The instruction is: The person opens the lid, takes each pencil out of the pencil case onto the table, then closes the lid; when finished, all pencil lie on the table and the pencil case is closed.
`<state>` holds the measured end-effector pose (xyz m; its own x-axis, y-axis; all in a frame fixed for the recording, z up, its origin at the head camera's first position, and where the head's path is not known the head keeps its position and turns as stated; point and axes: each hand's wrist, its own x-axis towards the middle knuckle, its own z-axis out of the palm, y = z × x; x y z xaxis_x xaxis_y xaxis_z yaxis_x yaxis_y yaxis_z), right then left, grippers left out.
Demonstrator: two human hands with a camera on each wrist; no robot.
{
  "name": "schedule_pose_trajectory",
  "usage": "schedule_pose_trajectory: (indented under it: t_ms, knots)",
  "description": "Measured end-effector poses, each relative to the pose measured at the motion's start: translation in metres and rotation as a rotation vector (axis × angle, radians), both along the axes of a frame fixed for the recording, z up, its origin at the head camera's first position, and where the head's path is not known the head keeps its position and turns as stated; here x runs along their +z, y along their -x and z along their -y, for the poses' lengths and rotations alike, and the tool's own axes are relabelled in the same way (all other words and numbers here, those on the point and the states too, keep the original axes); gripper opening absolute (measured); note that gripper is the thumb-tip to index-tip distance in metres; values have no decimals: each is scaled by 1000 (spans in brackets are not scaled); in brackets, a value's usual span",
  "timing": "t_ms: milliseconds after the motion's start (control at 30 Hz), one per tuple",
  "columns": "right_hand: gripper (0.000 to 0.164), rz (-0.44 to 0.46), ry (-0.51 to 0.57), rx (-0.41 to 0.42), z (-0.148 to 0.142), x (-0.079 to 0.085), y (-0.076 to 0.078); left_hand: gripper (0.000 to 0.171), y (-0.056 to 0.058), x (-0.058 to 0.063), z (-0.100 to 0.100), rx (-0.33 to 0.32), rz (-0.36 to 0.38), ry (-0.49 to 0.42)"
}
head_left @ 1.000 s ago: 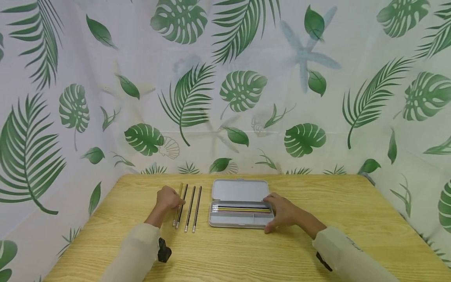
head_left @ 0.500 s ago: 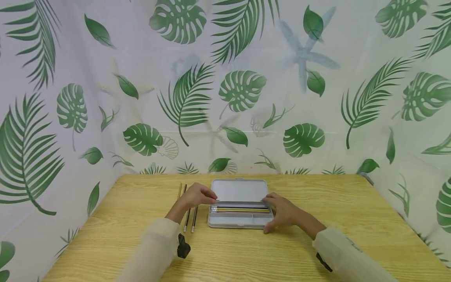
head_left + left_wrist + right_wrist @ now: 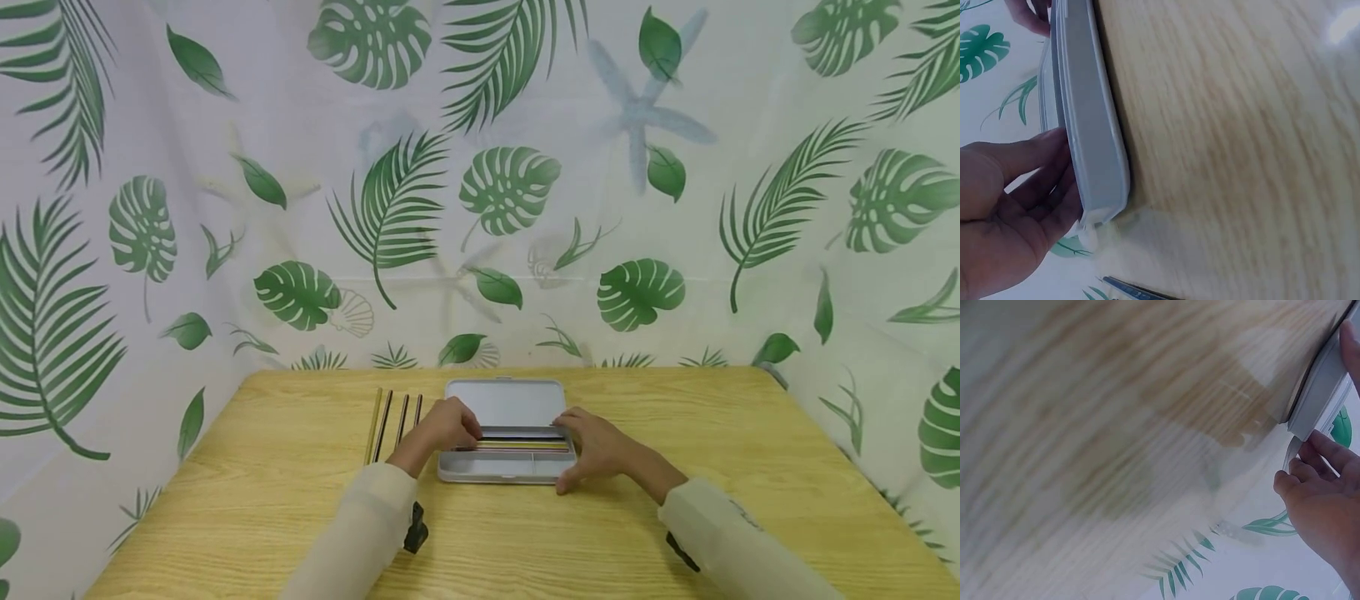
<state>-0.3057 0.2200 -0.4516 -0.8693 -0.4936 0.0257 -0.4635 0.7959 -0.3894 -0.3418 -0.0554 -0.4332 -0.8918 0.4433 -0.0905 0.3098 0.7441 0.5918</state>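
Observation:
A grey pencil case point(image 3: 487, 467) lies opened on the table in the head view, its lid point(image 3: 506, 403) folded back. Several pencils point(image 3: 525, 445) lie lengthwise in its rear compartment, one of them yellow. My left hand point(image 3: 448, 425) reaches over the case's left end, thumb and fingers bent down at the pencils' ends. In the left wrist view its fingertips disappear behind the case wall point(image 3: 1094, 125), so I cannot tell whether they pinch a pencil. My right hand point(image 3: 600, 446) holds the case's right end, thumb at the front and fingers toward the back.
Left of the case, a yellow pencil point(image 3: 372, 427) and several dark pencils point(image 3: 383, 423) lie side by side on the wooden table point(image 3: 525, 542), partly hidden by the left arm. A leaf-patterned cloth point(image 3: 480, 192) hangs behind the table.
My left hand has moved right, from the pencils lying on the table to the case's left edge and then in over the pencils inside. The right hand stays at the case.

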Motion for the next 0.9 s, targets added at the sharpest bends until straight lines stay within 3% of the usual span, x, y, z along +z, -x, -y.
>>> schedule_pose_trajectory:
  t_ms: [300, 567, 667, 900]
  knots:
    - [102, 10, 5, -2, 1, 1, 0, 6, -5, -4, -14, 42, -153, 119]
    - [102, 25, 4, -17, 1, 4, 0, 7, -10, -2, -23, 63, -239, 231]
    - [102, 34, 11, -22, 0, 4, 0, 6, -11, -2, -24, 44, -256, 240]
    - [102, 70, 44, -22, 0, 2, -2, 2, -9, -6, -20, 24, -207, 212]
